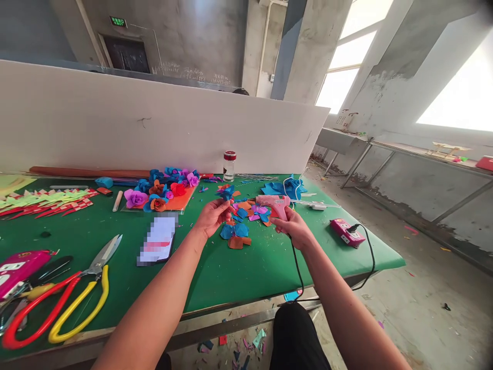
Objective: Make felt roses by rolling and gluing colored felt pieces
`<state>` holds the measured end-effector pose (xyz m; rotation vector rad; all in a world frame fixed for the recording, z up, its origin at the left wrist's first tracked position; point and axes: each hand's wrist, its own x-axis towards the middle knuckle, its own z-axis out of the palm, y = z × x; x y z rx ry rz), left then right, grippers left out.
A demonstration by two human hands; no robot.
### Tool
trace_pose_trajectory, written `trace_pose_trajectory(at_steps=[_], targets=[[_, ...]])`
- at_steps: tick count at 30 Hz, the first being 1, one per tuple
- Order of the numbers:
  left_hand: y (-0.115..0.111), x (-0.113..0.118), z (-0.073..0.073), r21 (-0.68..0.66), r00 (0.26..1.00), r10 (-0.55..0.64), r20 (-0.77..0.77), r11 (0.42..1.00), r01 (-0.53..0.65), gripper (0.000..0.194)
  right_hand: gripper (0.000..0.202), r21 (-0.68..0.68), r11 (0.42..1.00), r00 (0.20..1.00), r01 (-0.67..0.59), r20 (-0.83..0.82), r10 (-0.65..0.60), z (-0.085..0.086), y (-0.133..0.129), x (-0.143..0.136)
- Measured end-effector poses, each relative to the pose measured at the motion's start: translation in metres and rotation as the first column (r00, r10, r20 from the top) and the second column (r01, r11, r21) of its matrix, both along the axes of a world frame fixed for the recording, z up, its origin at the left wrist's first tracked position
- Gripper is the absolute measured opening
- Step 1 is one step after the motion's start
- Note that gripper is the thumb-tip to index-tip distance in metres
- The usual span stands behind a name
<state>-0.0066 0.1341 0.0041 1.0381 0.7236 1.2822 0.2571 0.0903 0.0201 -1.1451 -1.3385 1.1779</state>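
Observation:
My left hand (214,216) pinches a small blue paper flower (226,192) by its base, above the green table. My right hand (292,227) is wrapped round the grip of a pink hot glue gun (274,202), whose nozzle points left toward the flower. A small gap lies between nozzle and flower. Under and between my hands are loose paper petals (239,230) in blue, orange and purple. Finished-looking paper flowers (157,191) in blue, purple, orange and red lie in a cluster to the left.
Scissors (100,262) with red and yellow handles and a phone (158,239) lie on the left. A glass jar (229,167) stands by the white board (162,123). A pink power strip (346,233) sits at right, its black cord hanging past the table edge.

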Motion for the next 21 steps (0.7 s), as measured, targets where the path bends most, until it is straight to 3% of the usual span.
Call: trace_pose_trajectory(at_steps=[4, 7, 16, 21], targets=[[-0.001, 0.000, 0.001, 0.006, 1.000, -0.014, 0.008, 1.000, 0.014, 0.031, 0.026, 0.010, 0.999, 0.939, -0.050, 0.340, 0.044, -0.014, 0.012, 0.034], [-0.001, 0.000, 0.001, 0.007, 1.000, -0.020, 0.016, 1.000, 0.020, 0.029, 0.018, 0.017, 0.999, 0.868, -0.042, 0.496, 0.028, -0.028, 0.017, 0.053], [-0.002, 0.001, 0.005, -0.011, 0.999, -0.008, 0.039, 1.000, 0.008, 0.027, 0.013, 0.164, 0.986, 0.586, 0.011, 0.798, -0.139, -0.059, 0.014, 0.067], [-0.003, 0.001, 0.007, -0.024, 0.999, 0.015, 0.051, 1.000, -0.013, 0.026, 0.016, 0.194, 0.981, 0.455, 0.021, 0.871, -0.182, -0.050, -0.001, 0.073]])
